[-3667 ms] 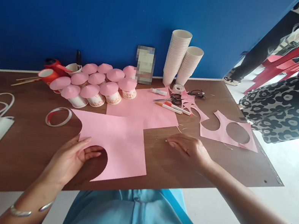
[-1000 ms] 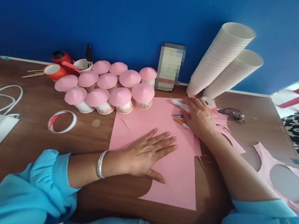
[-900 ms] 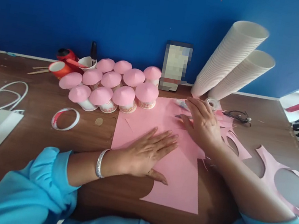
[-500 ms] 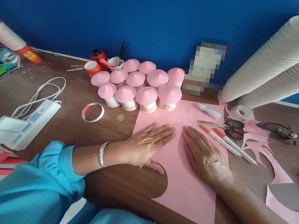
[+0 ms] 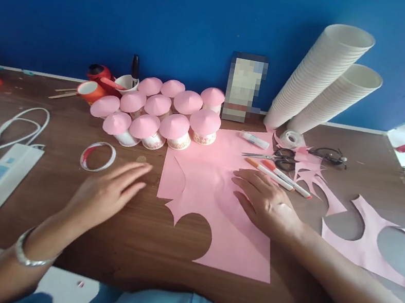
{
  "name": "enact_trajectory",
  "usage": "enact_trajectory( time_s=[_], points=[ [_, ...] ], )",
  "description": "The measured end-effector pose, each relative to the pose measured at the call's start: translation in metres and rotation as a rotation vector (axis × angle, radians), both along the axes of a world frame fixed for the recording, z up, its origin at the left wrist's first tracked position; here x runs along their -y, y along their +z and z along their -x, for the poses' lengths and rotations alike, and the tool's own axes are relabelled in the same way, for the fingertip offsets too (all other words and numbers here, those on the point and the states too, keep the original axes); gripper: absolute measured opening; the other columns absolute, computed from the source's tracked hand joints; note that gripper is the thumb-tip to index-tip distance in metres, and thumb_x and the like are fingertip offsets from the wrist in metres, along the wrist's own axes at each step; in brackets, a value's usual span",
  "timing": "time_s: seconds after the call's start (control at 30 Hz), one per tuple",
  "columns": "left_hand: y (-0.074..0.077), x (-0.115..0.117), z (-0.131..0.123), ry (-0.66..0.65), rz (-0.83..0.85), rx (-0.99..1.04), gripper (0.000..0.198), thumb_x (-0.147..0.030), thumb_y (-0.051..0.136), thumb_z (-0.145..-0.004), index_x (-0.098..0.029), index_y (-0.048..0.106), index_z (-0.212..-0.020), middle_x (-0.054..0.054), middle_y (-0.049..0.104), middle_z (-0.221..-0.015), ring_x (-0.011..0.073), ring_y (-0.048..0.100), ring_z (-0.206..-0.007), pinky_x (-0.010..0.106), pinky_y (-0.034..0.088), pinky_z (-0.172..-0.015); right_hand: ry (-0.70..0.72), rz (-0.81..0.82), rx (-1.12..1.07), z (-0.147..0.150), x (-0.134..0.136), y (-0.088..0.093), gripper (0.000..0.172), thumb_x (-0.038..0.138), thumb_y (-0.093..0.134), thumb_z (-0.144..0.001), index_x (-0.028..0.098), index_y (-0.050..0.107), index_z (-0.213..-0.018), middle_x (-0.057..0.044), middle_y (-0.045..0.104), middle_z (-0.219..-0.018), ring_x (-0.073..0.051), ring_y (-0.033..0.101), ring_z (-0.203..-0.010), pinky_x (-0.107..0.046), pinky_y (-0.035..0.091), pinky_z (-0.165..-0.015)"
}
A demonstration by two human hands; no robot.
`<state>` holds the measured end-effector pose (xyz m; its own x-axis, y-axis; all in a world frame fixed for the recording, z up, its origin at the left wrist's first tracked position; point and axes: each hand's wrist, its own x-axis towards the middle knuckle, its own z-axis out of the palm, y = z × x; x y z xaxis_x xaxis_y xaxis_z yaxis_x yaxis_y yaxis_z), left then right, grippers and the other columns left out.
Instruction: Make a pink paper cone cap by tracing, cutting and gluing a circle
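Observation:
My left hand point(image 5: 110, 198) is held left of the pink paper point(image 5: 200, 187), fingers stretched out and holding nothing. It is near the roll of tape point(image 5: 98, 156). My right hand point(image 5: 266, 202) rests flat on the paper's right side, fingers extended. The sheet has rounded cut-outs along its left and lower edge. Several small paper cups with pink cone tops point(image 5: 177, 129) stand behind it. Scissors point(image 5: 283, 160), a glue stick point(image 5: 254, 140) and two orange-and-white markers point(image 5: 287, 179) lie at the paper's upper right.
Pink paper scraps point(image 5: 360, 247) lie on the right, with eyeglasses point(image 5: 331, 156) and a clear tape roll point(image 5: 291, 139) behind. Two tall stacks of white cups point(image 5: 324, 68) lean near the blue wall. At left are a power strip point(image 5: 1, 184) and an orange cup point(image 5: 91, 92).
My left hand has moved off the paper to the left. My right hand stays on the sheet. The camera view has turned to the right.

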<state>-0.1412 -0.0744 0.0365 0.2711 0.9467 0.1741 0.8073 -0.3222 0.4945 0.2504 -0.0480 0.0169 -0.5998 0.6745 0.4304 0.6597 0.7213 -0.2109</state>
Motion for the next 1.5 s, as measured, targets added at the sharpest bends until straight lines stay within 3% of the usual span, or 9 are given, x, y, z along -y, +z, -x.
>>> enact_trajectory(
  time_s=[0.1, 0.27, 0.4, 0.53, 0.63, 0.93, 1.2, 1.37, 1.5],
  points=[
    [-0.003, -0.008, 0.039, 0.234, -0.142, -0.065, 0.035, -0.035, 0.079, -0.086, -0.036, 0.074, -0.121, -0.002, 0.074, -0.121, 0.0345, 0.061, -0.128, 0.043, 0.044, -0.117, 0.023, -0.014, 0.005, -0.003, 0.013, 0.008, 0.02, 0.018, 0.057, -0.102, 0.013, 0.072, -0.115, -0.015, 0.079, -0.108, -0.029, 0.076, -0.101, -0.043, 0.067, -0.084],
    [-0.004, -0.009, 0.067, 0.189, -0.165, -0.109, 0.006, -0.031, 0.068, -0.093, -0.032, 0.073, -0.09, -0.002, 0.061, -0.077, 0.0252, 0.063, -0.09, 0.035, 0.048, -0.105, 0.022, -0.011, 0.049, -0.007, 0.027, 0.001, 0.017, 0.015, 0.057, -0.102, 0.012, 0.072, -0.11, -0.014, 0.079, -0.105, -0.028, 0.076, -0.097, -0.041, 0.066, -0.078],
    [0.01, 0.006, 0.014, 0.05, -0.229, -0.087, 0.006, -0.028, 0.072, -0.092, -0.028, 0.076, -0.096, 0.0, 0.072, -0.092, 0.025, 0.064, -0.09, 0.037, 0.049, -0.097, 0.035, -0.037, 0.071, -0.006, 0.027, -0.004, 0.018, 0.015, 0.057, -0.102, 0.012, 0.072, -0.111, -0.014, 0.079, -0.108, -0.028, 0.075, -0.099, -0.039, 0.064, -0.076],
    [0.016, 0.005, -0.061, -0.447, -0.309, -0.233, 0.017, -0.013, 0.061, -0.097, -0.023, 0.074, -0.102, 0.004, 0.076, -0.098, 0.0243, 0.066, -0.095, 0.037, 0.052, -0.092, 0.036, -0.085, 0.116, -0.004, 0.026, -0.006, 0.017, 0.013, 0.058, -0.101, 0.013, 0.074, -0.109, -0.012, 0.079, -0.102, -0.027, 0.074, -0.093, -0.037, 0.061, -0.07],
    [0.008, -0.01, -0.096, -0.632, -0.371, -0.341, 0.024, -0.006, 0.05, -0.1, -0.017, 0.071, -0.095, 0.005, 0.073, -0.091, 0.0223, 0.064, -0.087, 0.036, 0.054, -0.083, 0.031, -0.085, 0.111, -0.006, 0.025, -0.009, 0.018, 0.011, 0.058, -0.101, 0.012, 0.074, -0.11, -0.012, 0.079, -0.104, -0.027, 0.074, -0.095, -0.037, 0.06, -0.071],
    [0.002, -0.032, -0.091, -0.692, -0.3, -0.293, 0.009, -0.014, 0.062, -0.098, -0.016, 0.067, -0.105, 0.007, 0.072, -0.1, 0.0235, 0.063, -0.09, 0.039, 0.055, -0.084, 0.029, 0.014, 0.052, -0.009, 0.022, -0.008, 0.018, 0.012, 0.061, -0.1, 0.013, 0.071, -0.115, -0.012, 0.079, -0.109, -0.028, 0.075, -0.099, -0.039, 0.062, -0.076],
    [0.003, -0.053, -0.075, -0.502, -0.046, -0.006, 0.084, -0.044, 0.088, -0.08, -0.016, 0.045, -0.147, 0.018, 0.062, -0.14, 0.035, 0.057, -0.132, 0.054, 0.048, -0.113, 0.026, 0.206, -0.126, 0.018, 0.005, 0.009, 0.059, 0.031, 0.073, -0.096, 0.011, 0.052, -0.146, -0.021, 0.069, -0.132, -0.035, 0.065, -0.125, -0.053, 0.058, -0.105],
    [-0.014, -0.059, -0.074, -0.554, 0.011, 0.009, 0.094, -0.044, 0.091, -0.076, -0.018, 0.039, -0.15, 0.02, 0.06, -0.144, 0.0377, 0.056, -0.134, 0.058, 0.047, -0.113, 0.108, 0.308, -0.149, 0.039, -0.003, -0.007, 0.087, 0.043, 0.078, -0.091, 0.015, 0.033, -0.161, -0.023, 0.058, -0.149, -0.038, 0.051, -0.143, -0.061, 0.051, -0.115],
    [-0.02, -0.059, -0.074, -0.572, 0.011, 0.006, 0.099, -0.045, 0.093, -0.072, -0.016, 0.039, -0.151, 0.019, 0.059, -0.145, 0.0377, 0.056, -0.134, 0.057, 0.046, -0.114, 0.117, 0.29, -0.169, 0.046, -0.006, -0.016, 0.08, 0.045, 0.076, -0.093, 0.016, 0.039, -0.157, -0.022, 0.063, -0.144, -0.037, 0.056, -0.138, -0.059, 0.052, -0.113]
  ],
)
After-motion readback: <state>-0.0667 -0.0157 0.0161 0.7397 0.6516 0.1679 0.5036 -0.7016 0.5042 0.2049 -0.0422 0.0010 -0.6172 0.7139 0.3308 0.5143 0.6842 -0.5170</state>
